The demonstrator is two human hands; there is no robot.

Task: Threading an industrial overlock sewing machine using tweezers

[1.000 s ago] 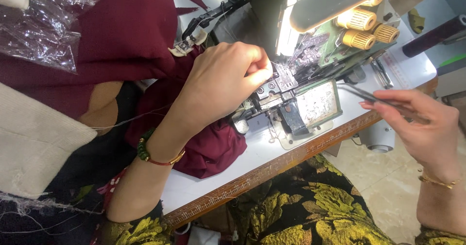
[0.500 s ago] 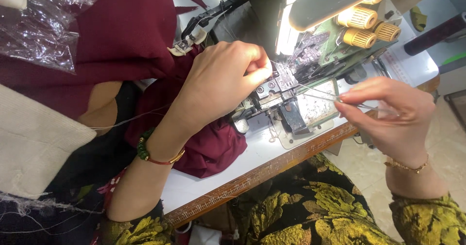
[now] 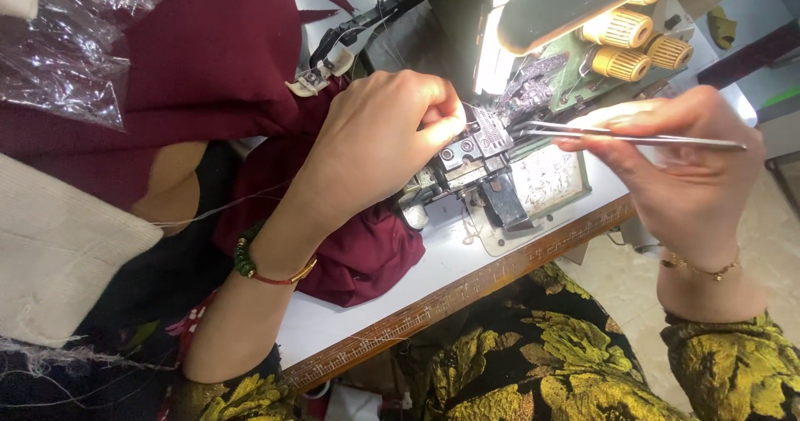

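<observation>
Steel tweezers (image 3: 633, 136), thin and springy, sat pinched mid-shank in the right hand (image 3: 683, 179) while left hand (image 3: 379, 142) fingertips pressed together at the needle area (image 3: 483, 133).

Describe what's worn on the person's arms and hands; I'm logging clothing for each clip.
Left hand: bare, with a green bead bracelet and thin red band at the wrist. Right hand: bare, with a thin gold chain bracelet. Both sleeves are black with yellow floral pattern.

You sit in sewing workshop: industrial overlock machine (image 3: 533, 137) with thread-tension knobs (image 3: 621, 29), ruler-edged worktable (image 3: 467, 292), maroon fabric (image 3: 208, 62) piled around.
</observation>
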